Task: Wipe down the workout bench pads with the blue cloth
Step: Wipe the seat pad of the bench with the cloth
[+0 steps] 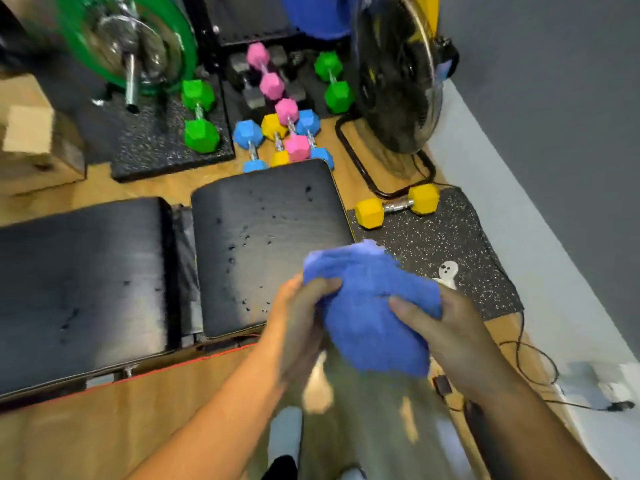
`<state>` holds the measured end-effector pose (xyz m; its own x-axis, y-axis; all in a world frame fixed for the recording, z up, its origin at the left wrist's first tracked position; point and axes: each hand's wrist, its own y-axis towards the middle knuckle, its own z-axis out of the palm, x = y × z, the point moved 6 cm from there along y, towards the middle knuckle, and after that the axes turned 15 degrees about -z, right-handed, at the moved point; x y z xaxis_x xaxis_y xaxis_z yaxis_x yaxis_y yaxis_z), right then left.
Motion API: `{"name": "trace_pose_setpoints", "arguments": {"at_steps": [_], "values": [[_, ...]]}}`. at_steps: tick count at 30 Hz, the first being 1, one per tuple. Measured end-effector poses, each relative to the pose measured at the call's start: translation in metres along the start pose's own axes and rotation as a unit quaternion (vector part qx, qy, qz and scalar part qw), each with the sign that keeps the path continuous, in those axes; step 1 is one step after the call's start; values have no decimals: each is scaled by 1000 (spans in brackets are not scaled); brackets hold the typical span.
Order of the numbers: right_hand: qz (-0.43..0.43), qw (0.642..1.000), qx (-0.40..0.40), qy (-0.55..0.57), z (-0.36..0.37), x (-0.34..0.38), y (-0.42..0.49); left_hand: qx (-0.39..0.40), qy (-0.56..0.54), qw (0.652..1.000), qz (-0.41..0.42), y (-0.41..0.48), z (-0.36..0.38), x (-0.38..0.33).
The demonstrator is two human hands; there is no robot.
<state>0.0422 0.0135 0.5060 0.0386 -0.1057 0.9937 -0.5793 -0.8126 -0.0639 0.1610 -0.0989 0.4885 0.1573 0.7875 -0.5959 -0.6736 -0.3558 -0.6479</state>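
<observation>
The blue terry cloth [375, 306] is bunched into a loose wad and held between both hands, in front of the near right corner of the short black padded surface [270, 244]; the cloth's upper edge overlaps that corner in the head view, and contact with the pad cannot be confirmed. The left grip [301, 320] is closed on the left side of the cloth, with the thumb curled over its upper edge. The right grip [450, 327] is closed on the right side, thumb pressed into the fabric and fingers wrapped behind it. The short pad carries scattered dark droplets [242, 237] across its middle and near edge. To its left, across a narrow gap showing the frame, lies the long black padded surface [79, 278], which also bears a few dark spots. Both pads lie flat over the wooden floor [69, 445]. To the right of the short pad lies a black speckled rubber mat [450, 244], bearing a yellow hex dumbbell [398, 206] and a small white ghost-shaped figure [448, 273] just beyond the cloth. A black floor fan [398, 74] stands past the mat, near the grey wall [554, 98]. Beyond the short pad's far edge lies a cluster of blue, yellow and pink hex dumbbells [284, 136], with green hex dumbbells [201, 116] further left on a second speckled mat. A green weight plate [128, 39] on a bar is at upper left. A black cable [530, 358] trails over the floor at right.
</observation>
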Motion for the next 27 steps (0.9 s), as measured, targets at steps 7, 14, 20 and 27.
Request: {"name": "trace_pose_setpoints", "arguments": {"at_steps": [7, 14, 20, 27], "values": [[-91, 994, 19, -57, 104, 52, 57, -43, -91, 987, 126, -40, -87, -77], [-121, 983, 51, -126, 152, 47, 77, 83, -19, 996, 11, -73, -128, -77], [-112, 990, 52, -62, 157, 43, 81, -78, 454, 887, 20, -73, -170, -66], [-165, 960, 62, -219, 134, 33, 97, -255, 381, 881, 118, -51, -210, -124]]}}
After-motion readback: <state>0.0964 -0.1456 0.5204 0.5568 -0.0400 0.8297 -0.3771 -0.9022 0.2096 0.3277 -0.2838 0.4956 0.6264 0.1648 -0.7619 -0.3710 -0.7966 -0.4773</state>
